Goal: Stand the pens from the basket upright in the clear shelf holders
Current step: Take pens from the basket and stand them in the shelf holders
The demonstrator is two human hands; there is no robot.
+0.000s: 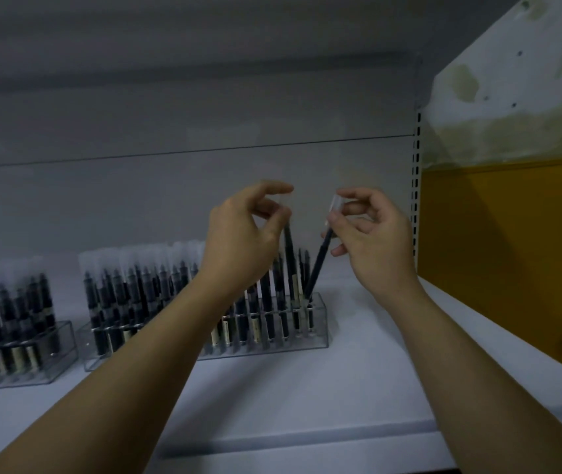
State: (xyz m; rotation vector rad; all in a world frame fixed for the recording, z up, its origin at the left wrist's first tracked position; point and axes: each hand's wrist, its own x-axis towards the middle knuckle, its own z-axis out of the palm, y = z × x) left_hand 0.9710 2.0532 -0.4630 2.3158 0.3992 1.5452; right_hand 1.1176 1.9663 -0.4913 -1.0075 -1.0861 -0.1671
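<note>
My left hand [243, 234] and right hand [373, 244] each pinch a thin dark pen [291, 265]; the leaning pen [318, 265] may jam in the clear plastic holder [322, 321].

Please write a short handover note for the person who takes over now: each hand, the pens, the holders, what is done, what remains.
Left hand pinches a pen by its clear cap, nearly upright, over the long holder's right part.
Right hand pinches a second pen by its cap, tilted, its lower end in that holder's right end.
Done: long holder mostly filled; the smaller holder on the left holds many pens too.
Left to do: seat both pens upright and let go. The basket is not in view.
</note>
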